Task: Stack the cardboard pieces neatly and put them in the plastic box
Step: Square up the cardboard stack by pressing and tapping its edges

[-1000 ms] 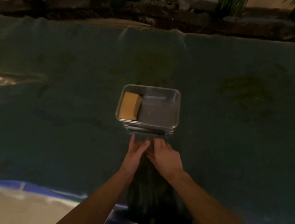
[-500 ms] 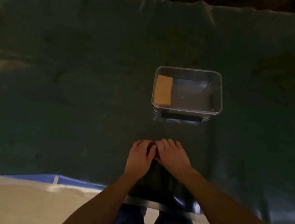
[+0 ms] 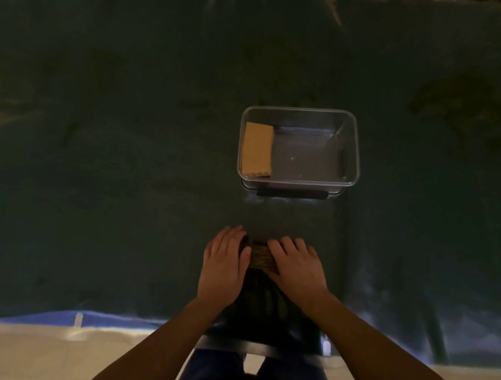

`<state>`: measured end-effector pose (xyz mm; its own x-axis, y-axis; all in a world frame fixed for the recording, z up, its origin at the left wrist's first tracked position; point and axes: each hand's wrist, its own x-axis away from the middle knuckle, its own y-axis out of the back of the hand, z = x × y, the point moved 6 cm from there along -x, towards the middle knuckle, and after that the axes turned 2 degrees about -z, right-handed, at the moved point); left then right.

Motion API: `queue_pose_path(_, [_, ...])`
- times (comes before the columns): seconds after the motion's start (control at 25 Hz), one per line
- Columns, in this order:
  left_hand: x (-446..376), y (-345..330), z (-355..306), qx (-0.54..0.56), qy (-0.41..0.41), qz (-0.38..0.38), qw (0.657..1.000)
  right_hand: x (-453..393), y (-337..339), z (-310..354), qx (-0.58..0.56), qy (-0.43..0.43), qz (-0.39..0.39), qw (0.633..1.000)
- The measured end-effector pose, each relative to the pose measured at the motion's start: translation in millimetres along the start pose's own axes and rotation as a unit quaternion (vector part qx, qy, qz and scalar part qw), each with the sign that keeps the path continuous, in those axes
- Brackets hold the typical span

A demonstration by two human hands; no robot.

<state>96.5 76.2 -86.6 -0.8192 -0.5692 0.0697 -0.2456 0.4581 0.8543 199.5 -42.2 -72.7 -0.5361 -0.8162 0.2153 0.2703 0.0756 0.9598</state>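
A dark green cloth (image 3: 123, 178) covers the whole work surface, wrinkled along its far edge, with a pale floor (image 3: 32, 352) showing below its near hem. On the cloth, a little right of centre, stands a clear rectangular plastic box (image 3: 356, 156) with a dark handle bar along its near side. Inside it, flat against the left wall, lies 1 tan rectangular cardboard piece (image 3: 257, 149); the remaining floor of the box is bare. Nearer the person, well apart from the box, the 2 bare hands press in from either side on a small brown stack of cardboard pieces (image 3: 261, 256) resting on the cloth. The left hand (image 3: 224, 263) lies palm-down, its fingers closed against the stack's left side. The right hand (image 3: 297, 266) covers the stack's right side, fingers together and curled over its top. Only the middle of the stack shows between them.
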Motion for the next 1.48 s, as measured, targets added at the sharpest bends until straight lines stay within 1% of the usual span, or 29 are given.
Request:
queue_pose_path(0.04, [3.5, 1.2, -7.6, -0.036, -0.050, -0.005, 0.998, 1.1, -0.6, -0.6, -0.001, -0.002, -0.003, 1.000])
queue_pose_path(0.12, [20.7, -4.9, -27.3, -0.097, -0.165, 0.003, 0.981, 0.9, -0.5, 0.1, 0.001, -0.002, -0.007, 1.000])
queue_pose_path(0.16, [32.6, -11.1, -35.2, -0.124, -0.205, 0.022, 0.971, 2.5, 0.4, 2.1, 0.000, -0.003, -0.010, 1.000])
queue_pose_path(0.2, [38.4, -16.8, -39.8, -0.145, -0.219, 0.043, 0.964, 2.1, 1.0, 3.0, -0.003, -0.004, -0.011, 1.000])
queue_pose_path(0.24, [38.2, -19.8, -41.7, -0.162, -0.218, 0.054, 0.961, 0.4, 0.7, 2.4, -0.007, -0.007, -0.011, 1.000])
queue_pose_path(0.32, [32.6, -15.9, -44.6, -0.182, -0.202, 0.041, 0.961, -0.9, 2.2, -0.6, -0.019, -0.019, -0.014, 1.000])
queue_pose_path(0.44, [32.3, -5.4, -40.1, -0.165, -0.175, 0.020, 0.970, 0.2, -0.4, -0.2, -0.018, -0.021, -0.004, 1.000])
queue_pose_path(0.56, [37.9, -7.1, -38.4, -0.183, -0.184, 0.049, 0.964, 3.0, -2.6, 2.2, -0.021, -0.028, -0.012, 0.999])
queue_pose_path(0.68, [34.2, -2.5, -42.4, -0.155, -0.175, 0.036, 0.972, 2.6, -1.8, 2.0, -0.022, -0.029, -0.015, 0.999])
queue_pose_path(0.84, [39.2, -9.8, -42.5, -0.191, -0.182, 0.097, 0.960, 2.4, -1.6, 1.4, -0.017, -0.026, -0.023, 0.999])
queue_pose_path(0.88, [39.4, -11.5, -41.5, -0.191, -0.189, 0.100, 0.958, 2.9, -1.3, 1.1, -0.017, -0.026, -0.026, 0.999])
queue_pose_path(0.92, [38.6, -8.6, -37.9, -0.174, -0.188, 0.093, 0.962, 3.4, -1.5, 2.0, -0.017, -0.021, -0.023, 0.999])
queue_pose_path(0.96, [35.0, -1.5, -31.2, -0.135, -0.164, 0.077, 0.974, 3.9, -2.3, 1.9, -0.020, -0.017, -0.016, 1.000])
queue_pose_path(1.0, [28.9, 7.8, -19.6, -0.061, -0.108, 0.059, 0.991, 4.0, -2.4, 0.0, -0.031, -0.017, -0.011, 0.999])
queue_pose_path(1.04, [24.1, 16.2, -2.9, 0.050, -0.019, 0.055, 0.997, 4.2, -1.1, -3.0, -0.051, -0.023, -0.013, 0.998])
queue_pose_path(1.08, [22.0, 18.4, 13.7, 0.188, 0.068, 0.073, 0.977, 3.9, 1.9, -5.4, -0.082, -0.032, -0.021, 0.996])
queue_pose_path(1.12, [21.3, 18.4, 24.7, 0.320, 0.123, 0.095, 0.934, 3.6, 5.5, -5.8, -0.121, -0.038, -0.034, 0.991])
queue_pose_path(1.16, [20.0, 20.4, 28.4, 0.422, 0.149, 0.117, 0.887, 3.3, 8.6, -2.4, -0.167, -0.037, -0.046, 0.984])
queue_pose_path(1.2, [17.5, 23.5, 26.6, 0.482, 0.157, 0.133, 0.852, 3.0, 10.2, 4.6, -0.225, -0.033, -0.052, 0.972])
queue_pose_path(1.24, [13.0, 25.4, 24.0, 0.506, 0.159, 0.136, 0.837, 2.6, 10.6, 13.0, -0.293, -0.032, -0.049, 0.954])
queue_pose_path(1.32, [2.1, 30.3, 18.9, 0.479, 0.163, 0.121, 0.854, 1.4, 7.4, 26.3, -0.404, -0.056, -0.030, 0.912])
queue_pose_path(1.36, [-2.3, 32.2, 17.3, 0.462, 0.158, 0.117, 0.865, 0.7, 5.7, 29.0, -0.428, -0.069, -0.026, 0.901])
queue_pose_path(1.48, [-11.3, 35.9, 15.5, 0.409, 0.110, 0.126, 0.897, -2.9, 5.1, 28.1, -0.407, -0.082, -0.041, 0.909])
